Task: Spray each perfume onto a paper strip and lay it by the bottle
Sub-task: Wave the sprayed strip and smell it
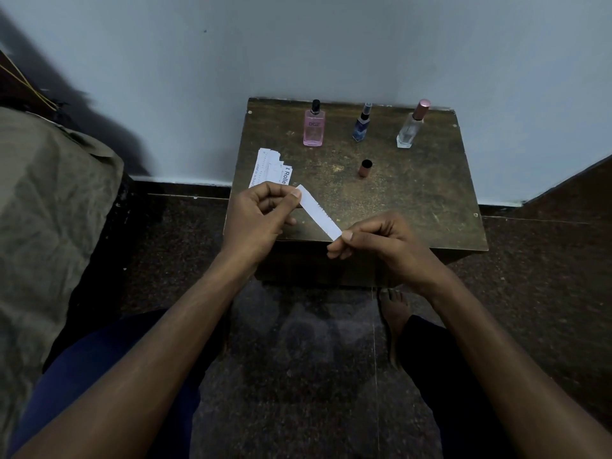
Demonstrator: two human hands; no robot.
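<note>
Both forearms reach forward over the near edge of the bench [414,207]. The left hand [256,215] pinches the upper end of a white paper strip [319,212] between thumb and curled fingers; the right hand [377,240] pinches its lower end likewise. Spare strips [270,172] at the bench's left edge read "Rolle". The pink bottle [314,127] reads "DG2"; a blue bottle [362,124], clear bottle [410,127] and loose cap [365,168] stand nearby. Dark stone floor, pale wall.

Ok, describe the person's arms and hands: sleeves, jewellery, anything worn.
Both forearms are bare right down to the lower edge of the head view, with no sleeve showing. The left hand and right hand wear no gloves, and no ring, watch or bracelet is visible. The fingernails that show are short and unpainted.
</note>
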